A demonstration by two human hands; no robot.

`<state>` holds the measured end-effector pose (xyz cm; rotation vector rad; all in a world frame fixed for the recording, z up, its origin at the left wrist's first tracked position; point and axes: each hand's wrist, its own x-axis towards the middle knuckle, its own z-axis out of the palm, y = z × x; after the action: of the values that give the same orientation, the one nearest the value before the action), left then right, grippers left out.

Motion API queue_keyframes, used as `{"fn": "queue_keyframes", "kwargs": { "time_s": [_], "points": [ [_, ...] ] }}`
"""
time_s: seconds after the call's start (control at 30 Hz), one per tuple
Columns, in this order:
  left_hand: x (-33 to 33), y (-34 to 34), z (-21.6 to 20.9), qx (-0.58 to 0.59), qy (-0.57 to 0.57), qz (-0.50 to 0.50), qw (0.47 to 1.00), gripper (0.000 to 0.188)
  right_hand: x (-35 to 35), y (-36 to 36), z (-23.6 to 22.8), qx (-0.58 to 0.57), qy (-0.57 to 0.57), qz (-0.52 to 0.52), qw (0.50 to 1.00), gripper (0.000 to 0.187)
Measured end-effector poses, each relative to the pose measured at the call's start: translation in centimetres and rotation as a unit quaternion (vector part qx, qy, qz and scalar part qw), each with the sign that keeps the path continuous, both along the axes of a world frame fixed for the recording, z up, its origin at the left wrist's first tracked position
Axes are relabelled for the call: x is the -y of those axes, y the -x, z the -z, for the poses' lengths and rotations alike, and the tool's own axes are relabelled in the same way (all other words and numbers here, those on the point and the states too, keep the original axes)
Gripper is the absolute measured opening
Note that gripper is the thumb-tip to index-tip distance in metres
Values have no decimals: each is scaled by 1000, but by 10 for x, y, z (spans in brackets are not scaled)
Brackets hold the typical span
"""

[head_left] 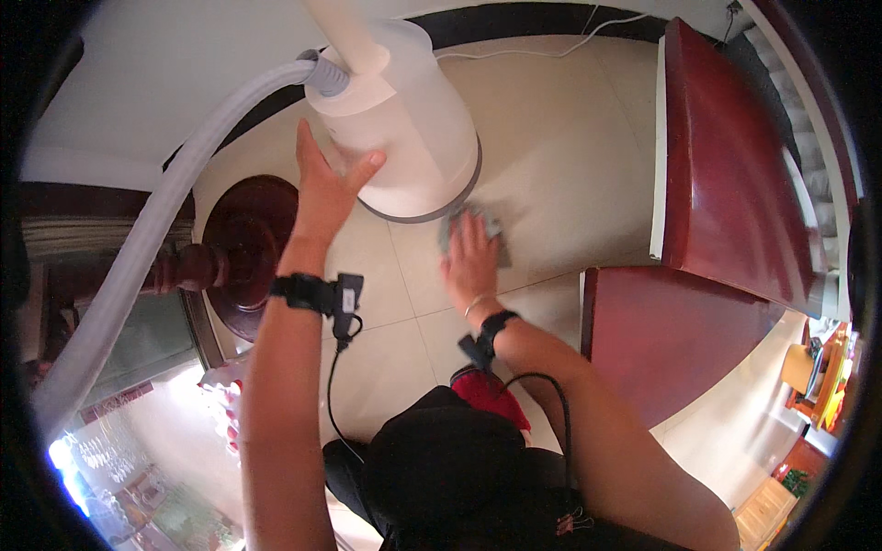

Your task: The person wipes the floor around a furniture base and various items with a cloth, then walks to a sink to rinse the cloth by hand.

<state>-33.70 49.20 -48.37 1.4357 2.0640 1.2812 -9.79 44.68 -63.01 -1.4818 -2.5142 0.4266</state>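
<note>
In front of me stands a white garment steamer (418, 138) with a dark rim round its bottom. A pale pole (344, 32) and a ribbed grey hose (175, 188) come off its top. My left hand (331, 174) rests against its near left side, thumb and fingers spread, some fingers hidden. On the floor just right of the steamer's base, my right hand (471, 257) presses down on a grey cloth (494, 230). Fingers and cloth are slightly blurred, and the cloth sticks out beyond the fingertips.
Dark red wooden panels (735, 174) of furniture stand at the right. A round dark wooden post base (248, 248) is on the left. A white cable (551, 53) runs along the far wall. The floor has beige tiles (377, 367). A red shoe (487, 395) shows below my right arm.
</note>
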Motion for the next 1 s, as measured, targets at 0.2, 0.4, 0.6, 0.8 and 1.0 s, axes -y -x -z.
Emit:
{"fn": "queue_keyframes", "kwargs": {
  "time_s": [0.2, 0.4, 0.6, 0.8, 1.0],
  "points": [
    [135, -44, 48, 204, 93, -114, 968, 58, 101, -2, 17, -120, 52, -341, 931, 47],
    [285, -72, 48, 364, 151, -227, 891, 51, 59, 21, -1, -238, 371, -226, 869, 30],
    [309, -101, 50, 522, 36, -252, 814, 52, 7, 4, -78, -514, 753, 105, 398, 38],
    [291, -125, 47, 579, 25, -156, 800, 59, 11, -7, -108, -550, 732, 115, 385, 42],
    [319, -122, 76, 422, 196, -197, 863, 56, 16, -12, -114, -520, 740, 121, 408, 46]
  ]
}}
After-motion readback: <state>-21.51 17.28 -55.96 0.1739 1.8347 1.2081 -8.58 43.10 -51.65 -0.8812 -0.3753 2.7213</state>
